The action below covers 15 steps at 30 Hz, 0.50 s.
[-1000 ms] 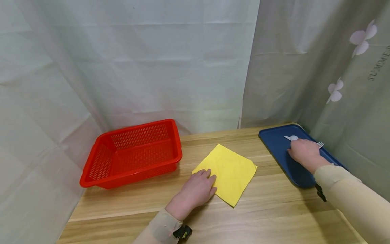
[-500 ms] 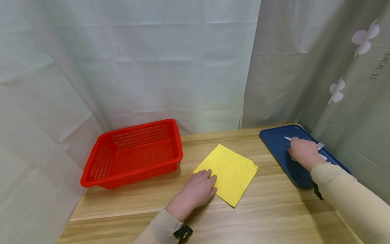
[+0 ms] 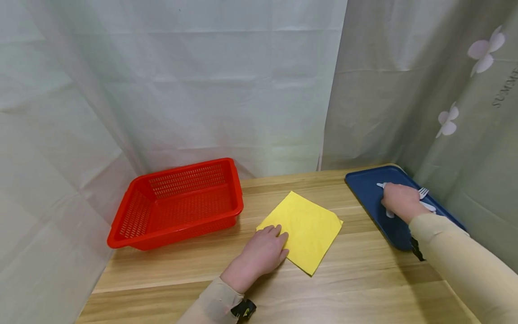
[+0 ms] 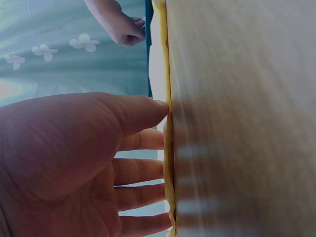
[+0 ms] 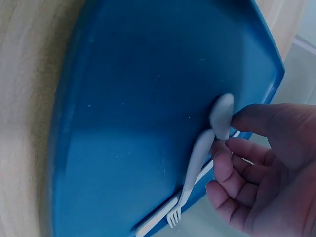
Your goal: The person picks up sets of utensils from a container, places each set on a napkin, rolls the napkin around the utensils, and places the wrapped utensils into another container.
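My left hand (image 3: 263,252) rests on the left corner of a folded yellow cloth (image 3: 309,229), its fingers fairly straight. The left wrist view shows the thumb and fingertips along the cloth's edge (image 4: 168,74). At the right, my right hand (image 3: 400,200) is over a blue tray (image 3: 364,186). Its thumb and index finger pinch a white spoon (image 5: 222,114), whose rounded end shows beside the thumb. A white fork (image 5: 193,165) lies across a straight white utensil (image 5: 154,219) just beside the fingers. The hand covers part of the cutlery in the head view.
A red perforated basket (image 3: 190,207) stands at the left on the wooden table (image 3: 348,279). Pale curtains (image 3: 243,90) hang behind the table and along both sides. The tray's far side (image 3: 445,211) lies close to the right curtain.
My right hand has shifted slightly left over the tray. The spoon's round end seen earlier beyond the fingers is hidden there, and a rounded white end shows below the hand. The left hand stays still.
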{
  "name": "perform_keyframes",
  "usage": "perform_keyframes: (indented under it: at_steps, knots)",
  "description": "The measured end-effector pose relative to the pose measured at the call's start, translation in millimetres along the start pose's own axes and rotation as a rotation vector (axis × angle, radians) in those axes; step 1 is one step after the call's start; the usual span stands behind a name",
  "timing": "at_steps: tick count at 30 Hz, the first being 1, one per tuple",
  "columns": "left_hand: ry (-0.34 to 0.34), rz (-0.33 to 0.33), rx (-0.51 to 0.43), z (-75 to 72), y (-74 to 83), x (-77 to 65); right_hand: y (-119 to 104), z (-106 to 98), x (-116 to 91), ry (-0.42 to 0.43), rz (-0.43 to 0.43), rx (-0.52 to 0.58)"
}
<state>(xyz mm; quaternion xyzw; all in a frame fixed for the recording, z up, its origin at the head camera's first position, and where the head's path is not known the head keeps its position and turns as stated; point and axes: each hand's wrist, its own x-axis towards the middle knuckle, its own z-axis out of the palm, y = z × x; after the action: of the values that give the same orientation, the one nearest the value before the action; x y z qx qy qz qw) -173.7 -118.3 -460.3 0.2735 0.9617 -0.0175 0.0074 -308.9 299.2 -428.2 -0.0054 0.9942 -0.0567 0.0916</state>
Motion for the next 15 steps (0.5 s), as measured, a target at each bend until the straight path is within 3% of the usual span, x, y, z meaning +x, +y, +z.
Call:
perform_keyframes:
  at_steps: [5, 15]
  knots:
    - [-0.009, -0.002, -0.002, 0.0, 0.1, 0.3, -1.5, -1.8, -1.1, -0.029, 0.006, -0.003]
    - [0.000, -0.001, -0.004, -1.8, 0.7, -2.0, 0.0, -0.2, -2.3, -0.002, -0.030, -0.027]
